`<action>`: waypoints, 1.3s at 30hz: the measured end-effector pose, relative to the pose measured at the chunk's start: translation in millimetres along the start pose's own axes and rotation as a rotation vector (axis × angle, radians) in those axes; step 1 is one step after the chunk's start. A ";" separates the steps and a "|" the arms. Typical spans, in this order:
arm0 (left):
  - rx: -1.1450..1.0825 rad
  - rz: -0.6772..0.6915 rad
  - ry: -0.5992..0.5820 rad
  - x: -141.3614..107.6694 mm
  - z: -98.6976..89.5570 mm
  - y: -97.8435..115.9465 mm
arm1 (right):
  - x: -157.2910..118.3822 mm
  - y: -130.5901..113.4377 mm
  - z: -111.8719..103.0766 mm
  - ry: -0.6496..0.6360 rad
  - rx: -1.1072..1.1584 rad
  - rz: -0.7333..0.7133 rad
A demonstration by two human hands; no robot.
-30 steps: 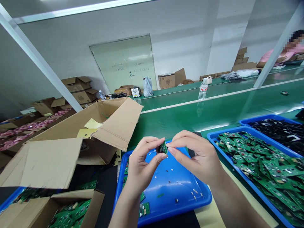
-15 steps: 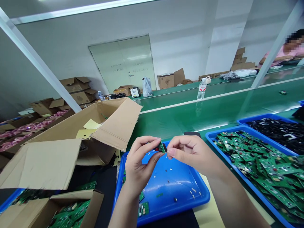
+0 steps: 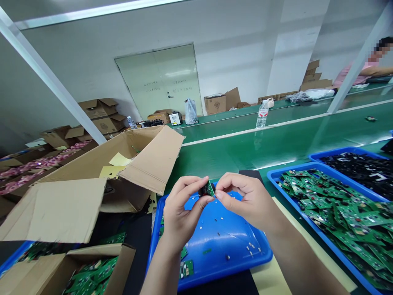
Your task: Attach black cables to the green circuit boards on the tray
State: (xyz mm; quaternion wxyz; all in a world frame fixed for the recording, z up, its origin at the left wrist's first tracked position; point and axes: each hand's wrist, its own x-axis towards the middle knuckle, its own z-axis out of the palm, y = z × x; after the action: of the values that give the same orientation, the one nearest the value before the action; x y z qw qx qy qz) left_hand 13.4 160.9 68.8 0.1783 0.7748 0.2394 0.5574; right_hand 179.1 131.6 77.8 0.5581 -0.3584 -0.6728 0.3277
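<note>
My left hand [image 3: 183,205] pinches a small green circuit board [image 3: 210,189] between thumb and fingers, its face turned edge-on toward me. Dark parts stand on both sides of the board. At the board's right edge, the thumb and index finger of my right hand [image 3: 242,196] are pressed together. Whatever sits between those right fingertips is too small and hidden to name. Below both hands is a blue tray [image 3: 221,246] with small loose components scattered over it and a few boards along its left side.
To the right, a blue tray [image 3: 272,180] is heaped with circuit boards; another blue tray [image 3: 313,157] behind it holds black parts. Open cardboard boxes [image 3: 52,213] stand at left, a smaller one [image 3: 127,262] holding boards. A water bottle [image 3: 262,114] stands on the green bench. Another person [image 3: 353,76] sits at far right.
My right fingertips have come left onto the board's edge. The board has turned slightly in my left hand, showing more of its dark parts. The person at far right has shifted posture.
</note>
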 end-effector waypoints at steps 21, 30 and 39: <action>-0.644 -0.647 -0.063 -1.3 14.0 7.2 | 6.4 7.2 1.1 0.231 -0.391 -0.551; -0.856 -0.928 0.016 4.4 23.4 21.3 | 10.1 14.2 5.3 0.339 -0.496 -0.643; -0.900 -1.060 0.142 8.8 33.3 8.2 | 19.8 26.5 0.9 0.261 -0.478 -0.466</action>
State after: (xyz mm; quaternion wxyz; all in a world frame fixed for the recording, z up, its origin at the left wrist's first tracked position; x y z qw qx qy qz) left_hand 48.8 158.8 69.6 0.7136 0.3662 0.3421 0.4895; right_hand 179.0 162.3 65.6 0.5996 -0.3546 -0.7171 -0.0232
